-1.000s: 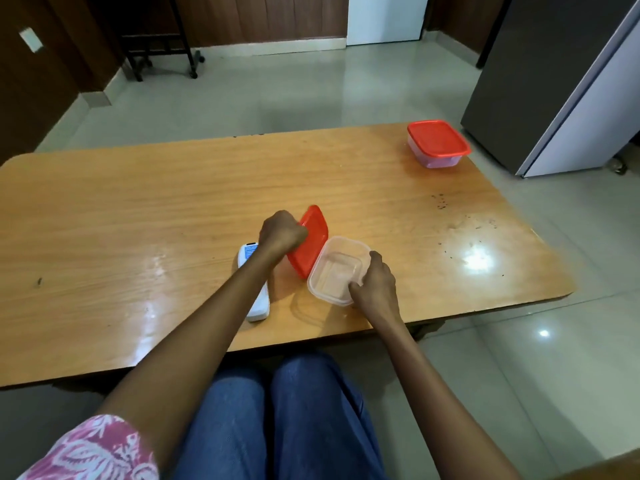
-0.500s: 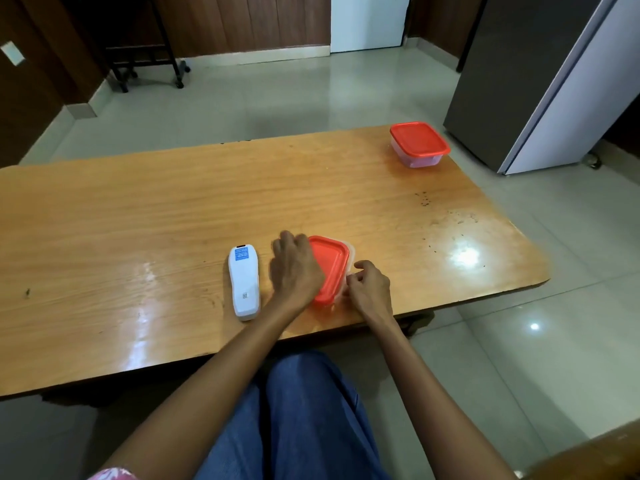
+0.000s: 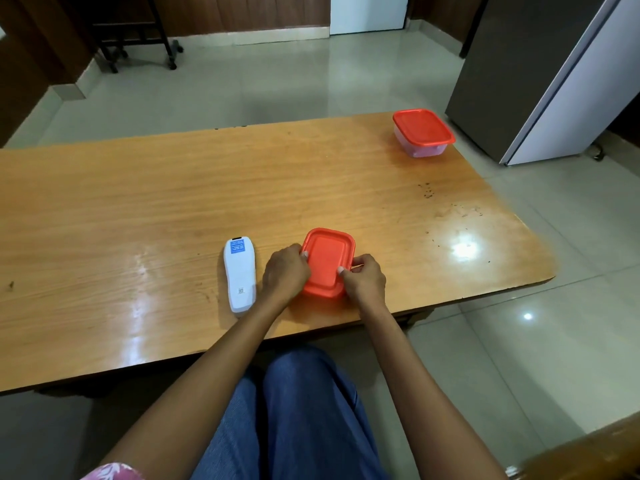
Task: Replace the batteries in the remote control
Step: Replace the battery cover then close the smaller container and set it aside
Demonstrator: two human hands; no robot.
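A white remote control (image 3: 239, 274) lies face down on the wooden table (image 3: 173, 188), its back with a blue label facing up. Just right of it sits a small clear container with a red lid (image 3: 327, 263) flat on top. My left hand (image 3: 285, 273) grips the lid's left edge, thumb on top. My right hand (image 3: 363, 280) presses the lid's near right corner with its fingertips. No batteries are visible.
A second clear container with a red lid (image 3: 423, 131) stands at the table's far right corner. A grey fridge (image 3: 540, 74) stands to the right of the table. A wheeled black stand (image 3: 135, 39) is at the far left. My knees are under the table's near edge.
The red lid, held tilted beside the open container a second ago, now lies flat on it. Both hands have moved onto the lid's edges. The view has shifted slightly.
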